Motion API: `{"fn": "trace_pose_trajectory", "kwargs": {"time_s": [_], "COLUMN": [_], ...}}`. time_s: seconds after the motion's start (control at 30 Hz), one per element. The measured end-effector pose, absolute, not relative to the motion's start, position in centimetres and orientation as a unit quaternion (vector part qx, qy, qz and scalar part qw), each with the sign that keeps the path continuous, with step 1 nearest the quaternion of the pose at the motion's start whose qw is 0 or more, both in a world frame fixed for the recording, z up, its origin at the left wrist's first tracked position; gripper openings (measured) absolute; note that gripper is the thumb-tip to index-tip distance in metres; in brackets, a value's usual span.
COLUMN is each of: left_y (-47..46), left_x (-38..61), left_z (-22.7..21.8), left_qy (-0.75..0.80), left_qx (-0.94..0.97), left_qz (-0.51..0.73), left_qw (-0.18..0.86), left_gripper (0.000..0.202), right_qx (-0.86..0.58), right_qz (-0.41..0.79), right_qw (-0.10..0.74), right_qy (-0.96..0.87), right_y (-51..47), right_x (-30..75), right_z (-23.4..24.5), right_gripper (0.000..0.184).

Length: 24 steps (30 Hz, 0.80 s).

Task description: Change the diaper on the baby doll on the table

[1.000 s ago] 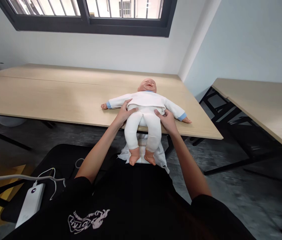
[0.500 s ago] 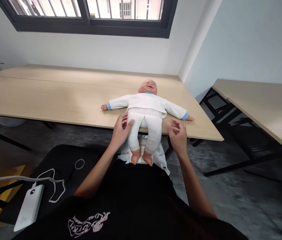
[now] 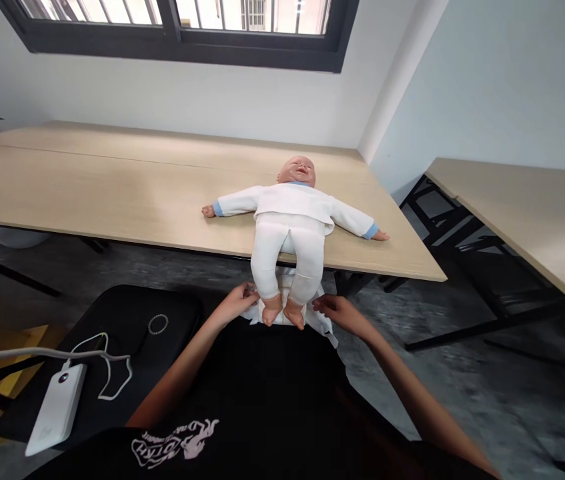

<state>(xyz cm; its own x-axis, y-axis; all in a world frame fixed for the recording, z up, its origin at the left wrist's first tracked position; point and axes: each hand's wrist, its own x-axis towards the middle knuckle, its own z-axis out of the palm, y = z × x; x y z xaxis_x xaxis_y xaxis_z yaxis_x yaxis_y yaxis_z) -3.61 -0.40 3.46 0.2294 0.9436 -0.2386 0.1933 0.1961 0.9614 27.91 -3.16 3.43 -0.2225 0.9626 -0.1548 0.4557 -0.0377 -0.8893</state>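
A baby doll [image 3: 292, 203] in a white suit with blue cuffs lies face up on the table, arms spread. Its legs hang over the front edge towards me, with the bare feet showing. Under and behind the lower legs is an unfolded white diaper [image 3: 319, 322], largely hidden by them. My left hand [image 3: 232, 305] is closed at the diaper's left side, its fingertips on the edge. On the opposite side, my right hand [image 3: 343, 315] has its thumb and fingers pinched together on the diaper's right edge.
The wooden table [image 3: 137, 193] runs along the wall below a window [image 3: 177, 40]. To my left stands a black chair [image 3: 127, 313] with a white power bank [image 3: 57, 410], its cable and a beaded bracelet [image 3: 158, 325]. Another table [image 3: 527, 207] is at the right.
Both hands have moved down from beside the doll's thighs to the sides of the diaper near its feet, and their fingers have closed there. The doll stays in place.
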Motion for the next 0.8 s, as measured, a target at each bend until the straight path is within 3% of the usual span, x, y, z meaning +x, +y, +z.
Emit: {"fn": "trace_pose_trajectory", "kwargs": {"time_s": [0.13, 0.33, 0.53, 0.67, 0.8], "left_y": [-0.3, -0.8, -2.2, -2.7, -3.0], "left_x": [-2.4, -2.2, -2.4, -2.6, -2.7], "left_z": [2.6, 2.9, 3.3, 4.5, 5.1], "left_qy": [0.489, 0.381, 0.314, 0.283, 0.264], "left_qx": [0.48, 0.466, 0.553, 0.621, 0.648], "left_qz": [0.395, 0.428, 0.286, 0.174, 0.131], "left_qw": [0.612, 0.674, 0.717, 0.71, 0.702], "left_gripper": [0.08, 0.078, 0.055, 0.046, 0.045], "right_qx": [-0.518, -0.471, -0.473, -0.503, -0.506], "right_qz": [0.533, 0.639, 0.689, 0.644, 0.652], "right_qw": [0.347, 0.42, 0.422, 0.478, 0.47], "right_qy": [-0.572, -0.441, -0.352, -0.322, -0.312], "right_y": [-2.8, -2.8, -3.5, -3.5, -3.5], "right_x": [25.5, 24.1, 23.5, 22.8, 23.2], "right_z": [1.4, 2.4, 1.3, 0.7, 1.2], "right_gripper": [0.06, 0.064, 0.041, 0.051, 0.052]}}
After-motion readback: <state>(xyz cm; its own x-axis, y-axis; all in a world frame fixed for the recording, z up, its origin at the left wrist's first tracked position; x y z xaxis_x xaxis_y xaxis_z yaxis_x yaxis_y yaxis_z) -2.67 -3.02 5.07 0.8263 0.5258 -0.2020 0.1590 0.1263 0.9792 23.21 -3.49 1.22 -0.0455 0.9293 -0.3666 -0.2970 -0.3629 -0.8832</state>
